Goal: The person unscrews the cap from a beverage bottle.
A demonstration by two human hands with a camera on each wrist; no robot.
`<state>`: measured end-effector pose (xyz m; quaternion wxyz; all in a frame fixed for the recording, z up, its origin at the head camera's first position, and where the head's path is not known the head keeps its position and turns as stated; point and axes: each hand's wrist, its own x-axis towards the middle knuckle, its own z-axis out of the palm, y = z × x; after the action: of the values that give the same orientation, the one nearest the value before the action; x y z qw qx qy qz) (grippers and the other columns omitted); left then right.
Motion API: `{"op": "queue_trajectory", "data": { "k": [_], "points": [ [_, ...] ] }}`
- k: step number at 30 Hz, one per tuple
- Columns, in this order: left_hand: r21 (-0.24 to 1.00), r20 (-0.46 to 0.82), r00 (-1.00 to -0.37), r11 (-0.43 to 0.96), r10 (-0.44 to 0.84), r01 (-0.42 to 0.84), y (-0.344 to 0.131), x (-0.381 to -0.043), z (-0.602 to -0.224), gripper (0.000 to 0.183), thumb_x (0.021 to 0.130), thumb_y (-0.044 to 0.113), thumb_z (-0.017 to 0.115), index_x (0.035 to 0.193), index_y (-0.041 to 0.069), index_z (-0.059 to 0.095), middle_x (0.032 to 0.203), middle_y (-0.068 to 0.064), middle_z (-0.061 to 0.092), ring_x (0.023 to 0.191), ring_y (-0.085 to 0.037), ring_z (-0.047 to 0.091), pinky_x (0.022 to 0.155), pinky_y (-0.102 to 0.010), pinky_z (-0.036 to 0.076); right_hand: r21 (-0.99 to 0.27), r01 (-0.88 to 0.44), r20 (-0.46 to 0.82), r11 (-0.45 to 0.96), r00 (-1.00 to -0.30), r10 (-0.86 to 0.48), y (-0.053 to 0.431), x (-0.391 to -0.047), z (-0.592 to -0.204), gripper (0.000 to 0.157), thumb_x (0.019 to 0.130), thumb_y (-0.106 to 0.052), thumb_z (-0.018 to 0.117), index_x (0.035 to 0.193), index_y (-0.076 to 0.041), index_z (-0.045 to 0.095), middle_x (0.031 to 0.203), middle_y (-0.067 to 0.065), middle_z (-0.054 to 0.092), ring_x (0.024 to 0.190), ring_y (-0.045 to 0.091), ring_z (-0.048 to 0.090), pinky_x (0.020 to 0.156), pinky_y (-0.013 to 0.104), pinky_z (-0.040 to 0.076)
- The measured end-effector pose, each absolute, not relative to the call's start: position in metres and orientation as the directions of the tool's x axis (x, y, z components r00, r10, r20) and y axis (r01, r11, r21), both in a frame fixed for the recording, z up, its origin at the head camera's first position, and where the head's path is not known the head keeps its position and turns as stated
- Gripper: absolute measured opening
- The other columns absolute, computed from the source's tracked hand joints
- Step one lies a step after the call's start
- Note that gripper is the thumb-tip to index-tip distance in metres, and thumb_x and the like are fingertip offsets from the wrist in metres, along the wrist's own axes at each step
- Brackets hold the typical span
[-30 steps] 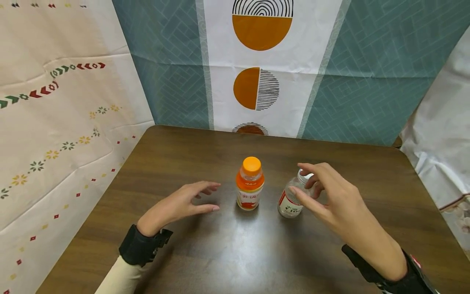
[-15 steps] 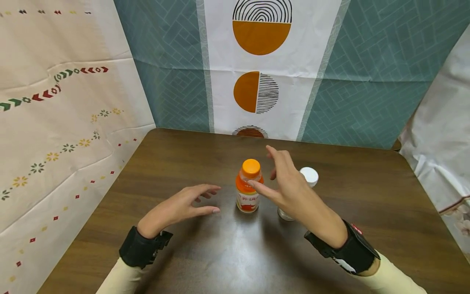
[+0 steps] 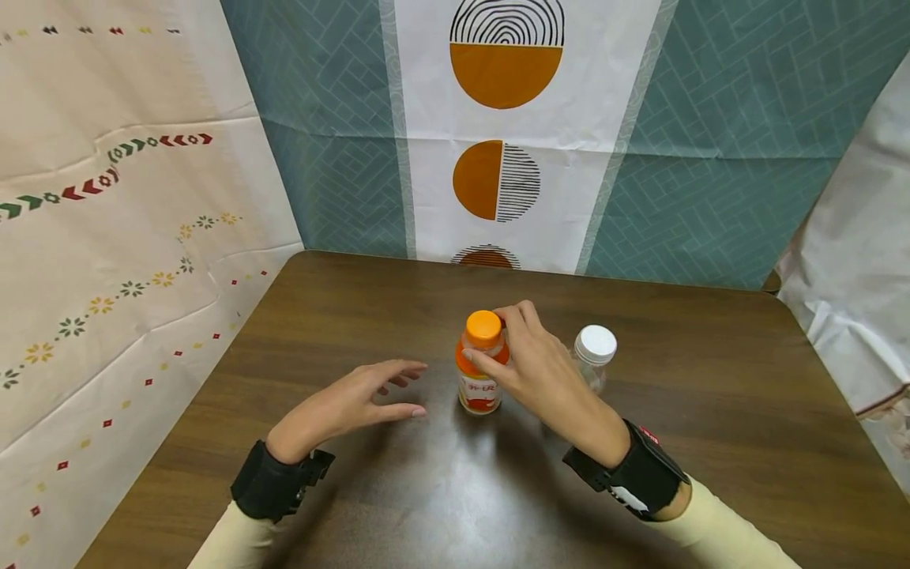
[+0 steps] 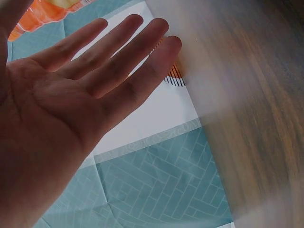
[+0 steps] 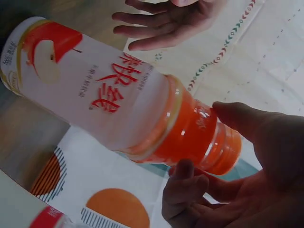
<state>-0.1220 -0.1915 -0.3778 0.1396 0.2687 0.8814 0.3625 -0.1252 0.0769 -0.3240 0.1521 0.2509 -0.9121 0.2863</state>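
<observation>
Left hand (image 3: 348, 403): fingers extended, thumb apart, holding nothing, over the desk (image 3: 341, 308). 
Orange-capped bottle (image 3: 476, 386): upright on the desk, right of the left hand, at the right hand's fingertips. 
Right hand (image 3: 542, 371): thumb before the bottle's neck, fingers bent about its other side; whether they grip, cannot tell. 
White-capped bottle (image 3: 594, 348): standing, partly hidden by the right hand and wrist. 
Handling note: apparently a neck grasp; best tightened evenly, below the cap, wrist clear of the white-capped bottle.
</observation>
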Motion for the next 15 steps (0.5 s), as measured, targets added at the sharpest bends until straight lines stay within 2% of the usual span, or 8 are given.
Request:
{"op": "queue_trajectory", "data": {
  "k": [3, 15],
  "points": [
    [0.715, -0.055, -0.818, 0.594, 0.573, 0.368, -0.1914, -0.1223, -0.3786, 0.068, 0.084, 0.048, 0.065, 0.139, 0.014, 0.045, 0.129, -0.011, 0.056, 0.112, -0.026, 0.054, 0.091, -0.047, 0.047, -0.47, -0.552, 0.426, 0.688, -0.825, -0.371, 0.0767, -0.1268, -0.3265, 0.047, 0.083, -0.035, 0.071, 0.112, -0.002, 0.053, 0.098, 0.007, 0.046, 0.068, 0.016, 0.055, 0.057, 0.03, 0.055],
    [0.693, -0.045, -0.825, 0.612, 0.563, 0.38, -0.1889, -0.1224, -0.3797, 0.073, 0.082, 0.051, 0.065, 0.142, 0.017, 0.039, 0.129, -0.002, 0.055, 0.114, -0.022, 0.052, 0.09, -0.047, 0.048, -0.519, -0.568, 0.45, 0.639, -0.817, -0.361, 0.0779, -0.1224, -0.3284, 0.042, 0.083, -0.034, 0.071, 0.106, -0.003, 0.054, 0.095, 0.005, 0.047, 0.068, 0.016, 0.053, 0.057, 0.026, 0.052]
  ]
}}
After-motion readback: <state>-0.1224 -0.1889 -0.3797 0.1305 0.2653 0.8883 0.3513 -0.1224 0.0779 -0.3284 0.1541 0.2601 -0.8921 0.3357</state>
